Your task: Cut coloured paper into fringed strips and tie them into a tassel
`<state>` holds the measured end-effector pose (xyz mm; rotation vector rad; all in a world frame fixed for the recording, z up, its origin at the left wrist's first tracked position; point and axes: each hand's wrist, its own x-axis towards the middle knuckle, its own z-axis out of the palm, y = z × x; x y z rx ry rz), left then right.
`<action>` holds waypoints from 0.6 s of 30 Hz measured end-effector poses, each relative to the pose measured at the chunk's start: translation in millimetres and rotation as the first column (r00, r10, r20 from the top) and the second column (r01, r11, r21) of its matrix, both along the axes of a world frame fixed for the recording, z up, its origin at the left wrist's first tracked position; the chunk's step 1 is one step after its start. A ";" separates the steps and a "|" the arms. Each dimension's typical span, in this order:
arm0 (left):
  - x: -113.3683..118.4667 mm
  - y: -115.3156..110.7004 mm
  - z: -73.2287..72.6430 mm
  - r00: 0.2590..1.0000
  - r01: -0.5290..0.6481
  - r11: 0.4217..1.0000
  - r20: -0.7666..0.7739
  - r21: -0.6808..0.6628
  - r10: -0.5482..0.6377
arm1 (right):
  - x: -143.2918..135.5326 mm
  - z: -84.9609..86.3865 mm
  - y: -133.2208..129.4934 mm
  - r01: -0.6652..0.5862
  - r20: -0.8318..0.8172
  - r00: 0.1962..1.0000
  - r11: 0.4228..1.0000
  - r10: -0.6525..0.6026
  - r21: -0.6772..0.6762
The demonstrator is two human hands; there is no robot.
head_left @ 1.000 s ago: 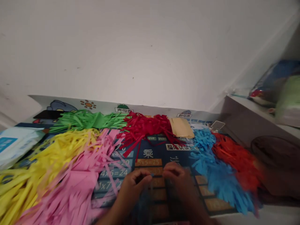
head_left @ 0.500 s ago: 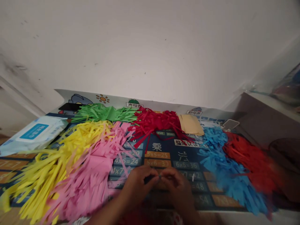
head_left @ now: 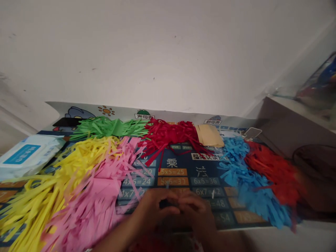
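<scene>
My left hand and my right hand meet over the near middle of a dark printed mat. Their fingers are curled and pressed together at the tips. A tiny pale bit shows just above the left fingers, too small and blurred to name. Left of the hands lies a pink fringed paper bunch, with a yellow fringed bunch beyond it. Behind the hands rests a dark red fringed bunch. To their right are a blue fringed bunch and a bright red one.
A green fringed bunch lies at the back left, near a wet wipes pack. Folded tan paper sits at the back. A grey box-like object stands at the right. A white wall rises behind the mat.
The camera view has turned slightly right, so the scene sits further left. My fingertips, earlier pinched around a tiny bluish bit, now overlap more closely, and that bit no longer shows between them.
</scene>
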<state>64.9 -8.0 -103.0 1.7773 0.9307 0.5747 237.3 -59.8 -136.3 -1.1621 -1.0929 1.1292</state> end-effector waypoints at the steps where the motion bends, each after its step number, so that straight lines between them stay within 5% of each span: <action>1: 0.8 0.6 -0.7 1.000 0.001 1.000 -0.011 0.027 -0.001 | 1.4 0.8 -0.9 0.022 0.090 0.996 0.998 -0.027 0.055; 8: 1.6 -0.4 -5.9 0.997 -0.076 0.959 0.002 0.271 0.079 | 11.4 4.8 -5.5 0.182 0.295 0.924 0.959 -0.242 0.217; 18: 9.1 -13.2 -10.4 0.979 -0.143 0.755 0.202 0.640 0.014 | 6.5 18.6 -17.2 0.172 0.449 0.826 0.910 -0.342 0.376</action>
